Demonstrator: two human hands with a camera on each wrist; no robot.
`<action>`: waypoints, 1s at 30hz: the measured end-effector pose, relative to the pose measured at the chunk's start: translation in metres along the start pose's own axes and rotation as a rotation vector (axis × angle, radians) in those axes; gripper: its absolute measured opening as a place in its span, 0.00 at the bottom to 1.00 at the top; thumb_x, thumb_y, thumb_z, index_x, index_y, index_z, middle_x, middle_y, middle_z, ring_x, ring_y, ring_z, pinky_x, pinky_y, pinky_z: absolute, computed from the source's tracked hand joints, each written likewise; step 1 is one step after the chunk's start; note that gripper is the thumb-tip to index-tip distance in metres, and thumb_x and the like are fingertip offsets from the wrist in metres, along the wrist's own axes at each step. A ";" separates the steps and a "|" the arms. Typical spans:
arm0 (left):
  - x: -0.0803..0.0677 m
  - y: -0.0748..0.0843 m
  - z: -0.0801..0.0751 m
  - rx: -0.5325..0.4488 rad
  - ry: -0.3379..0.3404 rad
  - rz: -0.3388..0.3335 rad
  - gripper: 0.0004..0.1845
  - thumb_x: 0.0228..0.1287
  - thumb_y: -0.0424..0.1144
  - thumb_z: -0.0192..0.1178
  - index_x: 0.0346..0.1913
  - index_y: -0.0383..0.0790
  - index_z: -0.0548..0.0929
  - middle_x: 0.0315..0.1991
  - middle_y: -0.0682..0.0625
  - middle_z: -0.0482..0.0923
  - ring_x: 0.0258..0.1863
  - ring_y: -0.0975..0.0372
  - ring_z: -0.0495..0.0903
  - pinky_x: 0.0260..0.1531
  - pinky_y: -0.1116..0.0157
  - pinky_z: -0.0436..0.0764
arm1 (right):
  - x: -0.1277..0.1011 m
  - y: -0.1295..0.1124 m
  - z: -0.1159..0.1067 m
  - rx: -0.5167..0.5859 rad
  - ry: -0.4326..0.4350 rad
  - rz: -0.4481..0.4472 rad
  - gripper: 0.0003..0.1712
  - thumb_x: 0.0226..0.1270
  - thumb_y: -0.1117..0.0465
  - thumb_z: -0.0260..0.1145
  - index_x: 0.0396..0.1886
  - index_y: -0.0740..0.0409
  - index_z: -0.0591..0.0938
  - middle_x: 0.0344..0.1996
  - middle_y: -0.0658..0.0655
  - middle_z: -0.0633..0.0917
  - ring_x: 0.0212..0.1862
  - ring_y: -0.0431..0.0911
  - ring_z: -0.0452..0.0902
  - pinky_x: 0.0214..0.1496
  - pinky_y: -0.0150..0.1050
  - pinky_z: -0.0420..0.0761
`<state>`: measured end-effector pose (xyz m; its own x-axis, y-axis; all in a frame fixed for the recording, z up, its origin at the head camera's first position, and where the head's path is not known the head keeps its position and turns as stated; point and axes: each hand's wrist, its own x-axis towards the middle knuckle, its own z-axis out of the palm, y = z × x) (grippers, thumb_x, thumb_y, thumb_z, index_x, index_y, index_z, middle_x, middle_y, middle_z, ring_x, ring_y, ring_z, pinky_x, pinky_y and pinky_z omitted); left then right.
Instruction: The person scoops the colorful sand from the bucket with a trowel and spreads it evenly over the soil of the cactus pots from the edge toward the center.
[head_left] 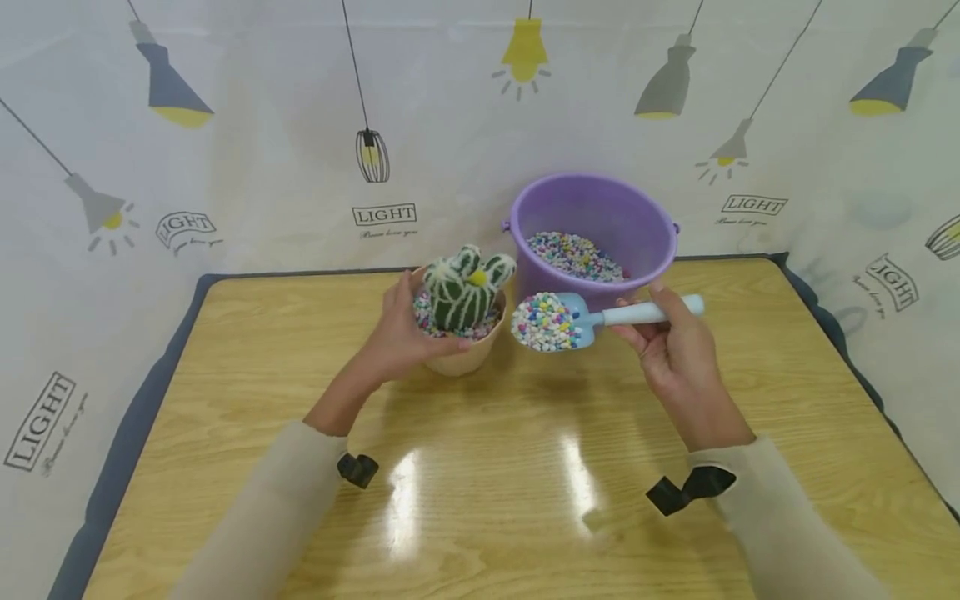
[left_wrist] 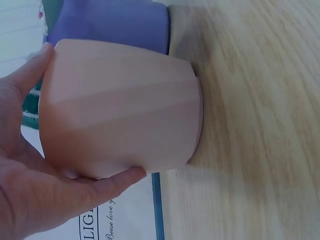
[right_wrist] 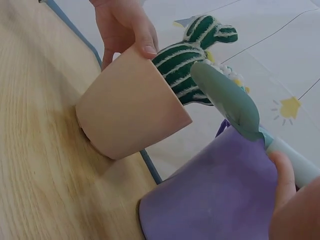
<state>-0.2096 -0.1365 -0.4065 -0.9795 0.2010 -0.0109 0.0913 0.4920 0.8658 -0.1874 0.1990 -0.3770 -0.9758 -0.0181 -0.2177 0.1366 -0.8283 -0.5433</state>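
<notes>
Backdrop: pale sheet printed with hanging lamps and the word LIGHT, rising behind and beside a wooden worktop (head_left: 480, 467) with a dark border.

Toward the far edge, near the middle: a purple bucket (head_left: 600, 218), partly filled with small coloured pebbles (head_left: 576, 253).

Just left of the bucket: a peach pot (head_left: 467, 354) holding a green, white-striped toy cactus (head_left: 465, 292) bedded in the same pebbles. The left hand (head_left: 405, 333) holds the pot, thumb at its rim and fingers wrapped round the wall; grip closed on the pot.

The right hand (head_left: 671, 342) pinches the white handle of a light-blue scoop (head_left: 581, 321); grip narrow, closed on the handle. The blade carries a heap of pebbles and hangs above the worktop between pot and bucket, just beside the pot's rim.

Head view only: pebbles in bucket, pot and scoop.

Left wrist view only: the pot's (left_wrist: 120, 107) smooth outer wall, its base on the worktop, the bucket (left_wrist: 110, 25) close behind.

Right wrist view only: the scoop's underside (right_wrist: 227, 102), close to the cactus (right_wrist: 192, 60).
</notes>
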 end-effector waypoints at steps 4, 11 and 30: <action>0.002 0.000 -0.004 -0.015 -0.063 -0.012 0.60 0.39 0.51 0.80 0.73 0.49 0.52 0.70 0.40 0.49 0.68 0.48 0.53 0.65 0.43 0.65 | -0.002 0.007 0.000 -0.003 0.022 -0.038 0.11 0.70 0.66 0.61 0.48 0.67 0.75 0.34 0.69 0.86 0.34 0.56 0.87 0.38 0.46 0.85; 0.006 -0.001 -0.008 -0.052 -0.121 0.014 0.55 0.41 0.50 0.80 0.70 0.49 0.55 0.67 0.41 0.51 0.66 0.50 0.54 0.66 0.46 0.65 | -0.003 0.019 0.007 -0.026 0.152 -0.118 0.06 0.68 0.66 0.64 0.41 0.64 0.76 0.29 0.65 0.85 0.34 0.54 0.87 0.34 0.45 0.86; 0.006 -0.003 -0.008 -0.093 -0.127 0.033 0.54 0.42 0.47 0.79 0.70 0.52 0.54 0.66 0.43 0.52 0.65 0.52 0.58 0.64 0.51 0.68 | -0.003 0.044 0.026 -0.035 0.320 -0.240 0.19 0.61 0.65 0.71 0.49 0.64 0.76 0.36 0.62 0.83 0.34 0.52 0.86 0.38 0.48 0.85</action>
<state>-0.2175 -0.1434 -0.4049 -0.9452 0.3242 -0.0396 0.1004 0.4039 0.9093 -0.1830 0.1478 -0.3789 -0.8793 0.3531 -0.3197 -0.0776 -0.7684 -0.6353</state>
